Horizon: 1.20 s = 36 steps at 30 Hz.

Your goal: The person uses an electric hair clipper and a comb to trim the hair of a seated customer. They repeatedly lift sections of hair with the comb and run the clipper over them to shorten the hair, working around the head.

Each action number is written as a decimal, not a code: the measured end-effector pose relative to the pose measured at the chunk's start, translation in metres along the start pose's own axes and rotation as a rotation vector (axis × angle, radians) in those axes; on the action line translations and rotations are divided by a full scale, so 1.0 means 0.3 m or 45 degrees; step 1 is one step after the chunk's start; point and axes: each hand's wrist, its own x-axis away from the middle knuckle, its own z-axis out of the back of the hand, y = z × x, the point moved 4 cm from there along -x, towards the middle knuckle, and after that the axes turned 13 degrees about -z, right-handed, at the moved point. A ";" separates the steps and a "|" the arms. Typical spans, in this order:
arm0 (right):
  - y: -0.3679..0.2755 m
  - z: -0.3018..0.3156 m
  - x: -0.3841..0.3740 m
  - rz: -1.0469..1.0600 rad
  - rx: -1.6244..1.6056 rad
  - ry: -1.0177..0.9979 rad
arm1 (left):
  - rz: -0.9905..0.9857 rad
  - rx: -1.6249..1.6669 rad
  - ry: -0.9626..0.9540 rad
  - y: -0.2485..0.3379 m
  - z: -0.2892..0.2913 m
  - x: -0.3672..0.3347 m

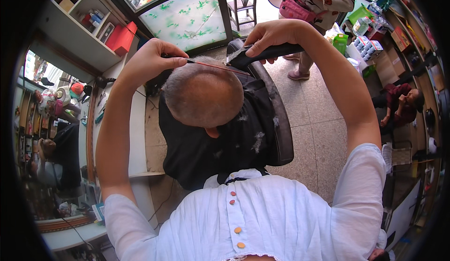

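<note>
A seated person's head [204,97] with short grey hair, thin on top, is in front of me. A black cape [185,153] covers the shoulders, and cut grey hair [257,141] lies on it. My left hand [157,60] pinches one end of a thin reddish comb [220,67], which lies along the far side of the head. In my right hand [276,32] is a black hair clipper [281,51], its blade end against the comb at the head's far right. The comb's teeth are too small to make out.
The person sits in a dark padded chair [283,141]. A counter [133,134] and framed mirror [56,162] stand left, below shelves with a red box [121,38]. Someone stands at the far right with a pink bag [297,7]. Another person [402,105] sits by the right-hand shelves.
</note>
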 end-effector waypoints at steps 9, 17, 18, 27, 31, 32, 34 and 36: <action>-0.021 0.010 -0.047 -0.015 0.094 -0.087 | -0.029 -0.083 0.004 -0.008 0.003 -0.036; -0.041 0.013 -0.104 0.140 -0.068 -0.063 | 0.028 0.080 -0.096 0.009 -0.002 -0.027; -0.018 0.029 -0.098 0.124 -0.038 -0.083 | 0.053 0.126 -0.144 0.004 -0.003 -0.026; 0.034 0.045 -0.086 -0.008 0.096 -0.241 | 0.056 0.010 -0.021 -0.043 0.000 -0.059; -0.024 0.046 -0.124 0.053 0.108 -0.253 | 0.077 0.058 -0.012 -0.050 -0.001 -0.059; -0.046 0.047 -0.131 0.075 0.106 -0.247 | 0.073 0.066 -0.012 -0.046 -0.001 -0.061; -0.086 0.045 -0.146 0.097 0.106 -0.174 | 0.079 0.080 -0.013 -0.042 -0.002 -0.062; -0.110 0.031 -0.148 0.164 0.056 -0.163 | 0.099 0.095 -0.006 -0.042 -0.001 -0.055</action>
